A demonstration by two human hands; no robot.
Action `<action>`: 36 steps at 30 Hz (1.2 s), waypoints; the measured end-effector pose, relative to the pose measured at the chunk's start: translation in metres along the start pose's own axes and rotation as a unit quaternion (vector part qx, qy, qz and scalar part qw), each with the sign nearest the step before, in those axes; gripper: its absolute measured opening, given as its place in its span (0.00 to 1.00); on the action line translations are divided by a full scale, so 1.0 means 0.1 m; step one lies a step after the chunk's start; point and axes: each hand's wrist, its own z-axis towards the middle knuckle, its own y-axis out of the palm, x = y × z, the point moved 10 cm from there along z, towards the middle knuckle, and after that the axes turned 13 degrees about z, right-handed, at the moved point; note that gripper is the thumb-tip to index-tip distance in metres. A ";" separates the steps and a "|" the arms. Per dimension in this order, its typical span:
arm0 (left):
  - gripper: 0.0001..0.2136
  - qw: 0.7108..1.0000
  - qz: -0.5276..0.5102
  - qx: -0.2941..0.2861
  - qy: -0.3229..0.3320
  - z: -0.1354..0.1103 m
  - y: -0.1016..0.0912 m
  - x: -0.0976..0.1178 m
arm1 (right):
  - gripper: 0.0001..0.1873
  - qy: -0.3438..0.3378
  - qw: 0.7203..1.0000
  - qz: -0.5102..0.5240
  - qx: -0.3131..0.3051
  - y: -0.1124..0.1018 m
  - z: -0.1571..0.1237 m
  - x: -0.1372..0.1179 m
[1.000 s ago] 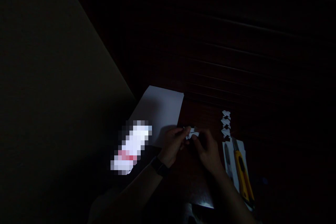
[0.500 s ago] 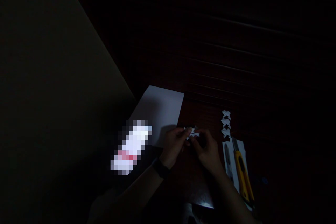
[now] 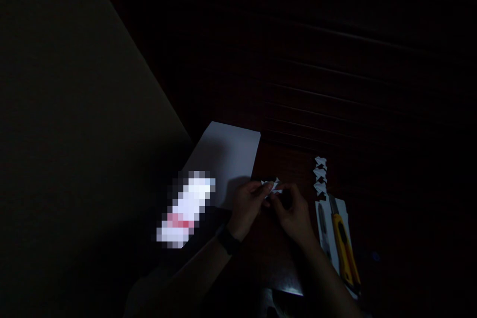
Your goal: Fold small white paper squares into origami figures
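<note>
Dark table (image 3: pixel 290 156), left hand (image 3: pixel 248 206) and right hand (image 3: pixel 296 213) pinch folded paper (image 3: pixel 271 186) — knife (image 3: pixel 345 243), sheet (image 3: pixel 227 156) beside

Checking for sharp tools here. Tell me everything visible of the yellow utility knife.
The yellow utility knife lies flat on a small white sheet, right of the right hand, which does not touch it. Its long, plastic-looking body is yellow with a dark strip; the narrow grey front end points away, toward a row of folded paper pieces. Dim light hides whether the blade is out.
</note>
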 end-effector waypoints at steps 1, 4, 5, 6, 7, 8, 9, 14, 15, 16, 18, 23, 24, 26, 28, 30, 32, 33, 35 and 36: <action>0.16 1.000 -0.003 -0.001 0.003 0.00 0.00 0.01 | 0.08 0.000 1.000 -0.004 0.002 0.00 0.00 0.00; 0.15 1.000 -0.021 -0.010 0.010 0.00 0.02 0.02 | 0.08 0.000 1.000 -0.010 0.005 -0.01 0.00 0.01; 0.14 1.000 -0.027 -0.012 0.008 0.00 0.03 0.02 | 0.08 0.000 1.000 -0.008 0.005 -0.01 0.00 0.01; 0.14 0.999 -0.032 -0.011 0.006 0.00 0.02 0.02 | 0.08 0.000 1.000 -0.004 0.004 -0.01 0.00 0.00; 0.14 0.999 -0.034 -0.006 0.003 0.00 0.02 0.01 | 0.08 0.000 1.000 0.001 0.003 -0.01 -0.01 0.00; 0.14 0.999 -0.033 0.001 0.003 0.00 0.00 0.01 | 0.09 0.000 1.000 0.008 0.003 -0.02 -0.02 -0.01; 0.14 0.999 -0.032 0.010 0.004 0.00 -0.01 0.01 | 0.09 0.001 1.000 0.014 0.002 -0.02 -0.02 -0.01; 0.15 0.999 -0.012 0.025 0.033 0.01 -0.05 0.05 | 0.08 -0.002 1.000 0.022 0.021 -0.05 -0.03 0.00; 0.15 0.999 -0.013 0.022 0.035 0.00 -0.04 0.05 | 0.08 -0.002 0.999 0.024 0.028 -0.06 -0.02 0.01; 0.14 0.999 -0.019 0.016 0.037 0.00 -0.03 0.05 | 0.08 0.000 0.999 0.027 0.036 -0.08 -0.02 0.01; 0.14 0.998 -0.042 -0.001 0.036 -0.01 0.00 0.04 | 0.08 0.004 0.998 0.037 0.044 -0.12 -0.01 0.02; 0.15 0.999 -0.052 -0.006 0.012 0.01 -0.01 -0.01 | 0.11 -0.002 0.999 0.024 0.047 -0.25 0.01 -0.02; 0.15 0.999 -0.043 -0.002 0.011 0.02 -0.02 -0.01 | 0.11 -0.014 0.999 0.007 0.048 -0.28 0.02 -0.05; 0.14 1.000 -0.018 -0.009 0.015 0.04 -0.02 -0.01 | 0.11 -0.051 0.998 -0.030 0.030 -0.30 0.03 -0.11; 0.15 0.999 0.011 -0.038 0.024 0.06 0.02 -0.02 | 0.11 -0.093 0.993 -0.068 -0.015 -0.24 0.03 -0.17; 0.16 0.997 0.032 -0.057 0.027 0.08 0.04 -0.04 | 0.12 -0.127 0.984 -0.106 -0.063 -0.17 0.03 -0.20; 0.16 0.997 0.040 -0.053 0.029 0.10 0.02 -0.07 | 0.14 -0.150 0.974 -0.140 -0.093 -0.12 0.02 -0.21; 0.16 0.998 0.040 -0.044 0.030 0.11 0.00 -0.08 | 0.15 -0.157 0.971 -0.153 -0.099 -0.11 0.01 -0.21; 0.14 0.998 0.035 -0.030 0.041 0.12 -0.02 -0.08 | 0.16 -0.166 0.966 -0.171 -0.095 -0.11 0.00 -0.22; 0.14 0.998 0.032 -0.026 0.050 0.13 -0.02 -0.06 | 0.17 -0.169 0.965 -0.178 -0.091 -0.10 0.00 -0.22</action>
